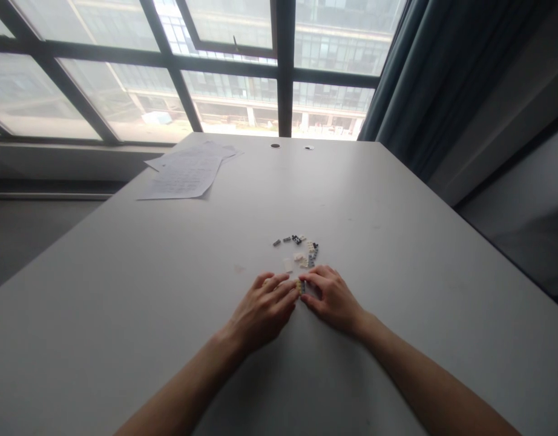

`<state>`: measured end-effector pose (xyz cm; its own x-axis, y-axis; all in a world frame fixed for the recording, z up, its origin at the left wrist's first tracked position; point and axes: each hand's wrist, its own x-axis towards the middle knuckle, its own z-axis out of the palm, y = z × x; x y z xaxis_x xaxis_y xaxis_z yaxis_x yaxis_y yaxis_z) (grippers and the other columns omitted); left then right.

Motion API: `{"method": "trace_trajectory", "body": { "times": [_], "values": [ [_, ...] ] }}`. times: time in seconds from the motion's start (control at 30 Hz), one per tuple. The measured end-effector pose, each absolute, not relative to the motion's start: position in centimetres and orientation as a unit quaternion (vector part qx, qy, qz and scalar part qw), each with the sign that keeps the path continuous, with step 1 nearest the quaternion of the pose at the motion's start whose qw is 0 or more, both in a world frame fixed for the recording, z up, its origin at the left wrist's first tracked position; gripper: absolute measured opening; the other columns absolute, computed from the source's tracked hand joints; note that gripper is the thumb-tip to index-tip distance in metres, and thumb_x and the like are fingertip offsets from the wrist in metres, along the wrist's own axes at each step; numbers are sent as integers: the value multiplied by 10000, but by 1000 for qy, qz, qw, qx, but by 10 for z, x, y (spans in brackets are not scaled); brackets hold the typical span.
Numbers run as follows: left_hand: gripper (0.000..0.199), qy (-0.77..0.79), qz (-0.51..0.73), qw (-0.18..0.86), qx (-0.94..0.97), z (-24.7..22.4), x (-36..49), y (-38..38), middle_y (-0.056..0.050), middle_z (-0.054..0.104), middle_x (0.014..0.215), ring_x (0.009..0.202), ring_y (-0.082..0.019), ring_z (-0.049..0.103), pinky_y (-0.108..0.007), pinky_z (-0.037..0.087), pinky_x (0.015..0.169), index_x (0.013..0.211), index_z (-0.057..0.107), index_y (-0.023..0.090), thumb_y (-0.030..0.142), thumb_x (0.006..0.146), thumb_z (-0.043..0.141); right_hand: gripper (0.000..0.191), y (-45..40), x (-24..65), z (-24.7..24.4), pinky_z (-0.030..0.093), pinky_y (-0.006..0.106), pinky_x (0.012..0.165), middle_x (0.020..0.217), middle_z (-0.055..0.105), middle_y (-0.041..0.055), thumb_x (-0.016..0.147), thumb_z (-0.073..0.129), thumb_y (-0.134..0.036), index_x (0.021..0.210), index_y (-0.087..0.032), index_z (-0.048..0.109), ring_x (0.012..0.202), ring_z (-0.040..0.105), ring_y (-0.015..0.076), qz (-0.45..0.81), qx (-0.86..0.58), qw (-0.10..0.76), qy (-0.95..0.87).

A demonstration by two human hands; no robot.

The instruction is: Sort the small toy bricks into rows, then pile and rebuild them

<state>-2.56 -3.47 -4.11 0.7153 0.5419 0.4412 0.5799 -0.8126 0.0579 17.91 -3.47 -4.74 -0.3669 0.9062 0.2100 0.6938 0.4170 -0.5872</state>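
Observation:
Between my two hands lies a small tan-and-grey toy brick assembly (300,286) on the white table (161,290), mostly covered by fingers. My left hand (267,306) is closed over its left part, fingers bent and close together. At the right end, my right hand (331,300) pinches the grey edge between thumb and fingers. Just beyond the fingertips, cream bricks (301,259) lie loose beside a pale flat piece (288,264). Grey bricks (311,259) curve around them on the right.
Farther out are black bricks (296,239) and small grey pieces (276,243). Printed paper sheets (183,175) lie at the table's far left. Two round holes (275,146) sit near the far edge, before a large window. A dark curtain (406,91) hangs at right.

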Motion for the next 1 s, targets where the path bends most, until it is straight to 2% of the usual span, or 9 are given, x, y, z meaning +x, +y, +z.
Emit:
{"method": "trace_trajectory", "body": {
  "times": [0.6, 0.77, 0.87, 1.0],
  "values": [
    [267, -298, -230, 51, -925, -40, -26, -36, -83, 659, 1139, 1114, -214, 559, -392, 384, 957, 1131, 608, 205, 180, 892, 492, 377, -36, 178, -50, 402, 388, 930, 1060, 615, 66, 774, 686, -239, 1144, -230, 615, 1008, 540, 222, 207, -500, 283, -792],
    [239, -360, -266, 64, -892, -36, -36, -25, -75, 660, 1134, 1074, -232, 564, -413, 400, 927, 1106, 616, 211, 227, 886, 524, 289, -36, 180, -48, 464, 313, 793, 968, 612, 46, 807, 630, -209, 1096, -214, 621, 850, 552, 180, 240, -515, 373, -733],
    [207, -453, -294, 52, -840, -32, -47, -4, -77, 676, 1074, 1016, -244, 573, -421, 426, 879, 1040, 639, 197, 273, 883, 527, 204, -33, 182, -49, 456, 286, 705, 880, 603, 32, 818, 601, -198, 1018, -197, 640, 741, 528, 161, 232, -540, 419, -692],
    [235, -548, -262, 1, -795, -37, -50, 31, -76, 688, 1025, 969, -269, 584, -434, 456, 839, 1010, 671, 193, 312, 846, 552, 158, -31, 183, -52, 440, 276, 666, 828, 592, 25, 820, 589, -205, 962, -184, 655, 712, 517, 158, 232, -551, 443, -669]
  ]
}}
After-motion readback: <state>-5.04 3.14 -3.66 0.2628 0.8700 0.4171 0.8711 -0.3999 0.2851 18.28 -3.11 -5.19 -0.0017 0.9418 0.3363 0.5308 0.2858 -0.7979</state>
